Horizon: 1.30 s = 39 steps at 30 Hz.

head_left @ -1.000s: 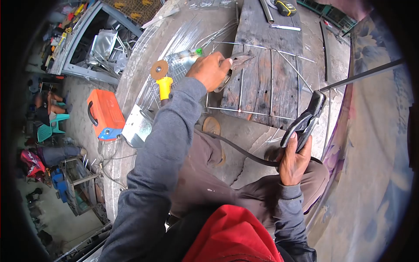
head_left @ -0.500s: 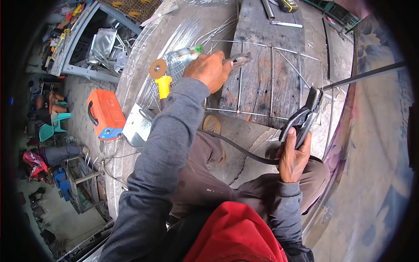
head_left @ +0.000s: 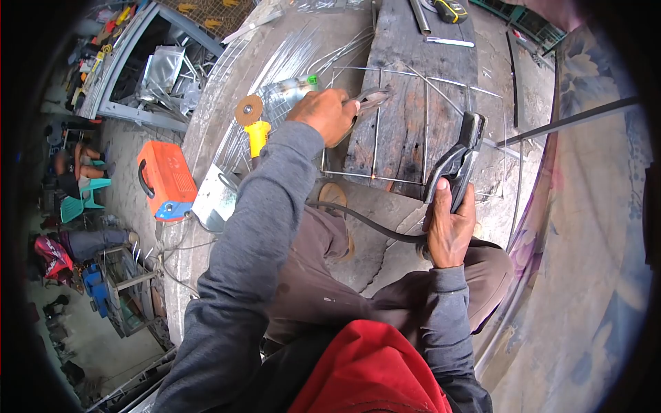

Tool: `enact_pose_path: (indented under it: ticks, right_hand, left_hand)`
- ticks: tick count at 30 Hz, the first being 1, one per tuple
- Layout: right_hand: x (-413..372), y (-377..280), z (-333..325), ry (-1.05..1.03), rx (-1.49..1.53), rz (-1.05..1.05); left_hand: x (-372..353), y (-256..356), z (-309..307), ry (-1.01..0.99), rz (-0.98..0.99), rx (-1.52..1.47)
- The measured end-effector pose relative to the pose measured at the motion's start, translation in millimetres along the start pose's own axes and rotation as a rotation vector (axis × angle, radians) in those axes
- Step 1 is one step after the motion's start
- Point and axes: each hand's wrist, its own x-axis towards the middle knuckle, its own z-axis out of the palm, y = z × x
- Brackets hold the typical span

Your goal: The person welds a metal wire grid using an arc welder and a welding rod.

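- Nearest, at 6 o'clock, we see red cloth (head_left: 372,368), its lower edge cut off.
- At 3 o'clock our right hand (head_left: 451,230) is clenched around a black holder (head_left: 454,162); a thin rod slants from its tip toward 11 o'clock, across the wire frame (head_left: 425,131).
- At 12 o'clock our left hand (head_left: 322,115) grasps a metal clamp (head_left: 372,100), its handles partly hidden by the fingers.
- Between 12 and 2 o'clock the frame lies over a charred board (head_left: 399,141).
- At 10 to 11 o'clock we have a yellow-necked grinder (head_left: 257,138), its rear behind our sleeve.
- At 9 o'clock an orange-and-blue machine (head_left: 167,180) bears marks we cannot read.
- At 1 o'clock sits a tape measure (head_left: 451,11), lettering illegible.
- Farther, toward 9 o'clock, a blurred person (head_left: 72,168) is by a green chair (head_left: 86,198).
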Motion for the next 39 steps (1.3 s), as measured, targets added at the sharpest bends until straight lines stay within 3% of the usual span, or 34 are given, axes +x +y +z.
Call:
enact_pose_path:
  ticks: [12,18,24,39]
  right_hand:
    - [18,4,13,-0.061,0.081,0.152]
    - [23,19,17,-0.068,0.033,0.002]
    - [18,8,17,-0.058,0.098,0.114]
    - [18,9,18,-0.039,-0.015,0.057]
  left_hand:
    - [-2,2,-2,-0.043,-0.013,-0.040]
    - [-4,5,-1,-0.033,-0.030,-0.034]
    - [-5,6,1,0.007,0.009,0.049]
    - [-12,18,-2,0.010,0.013,0.126]
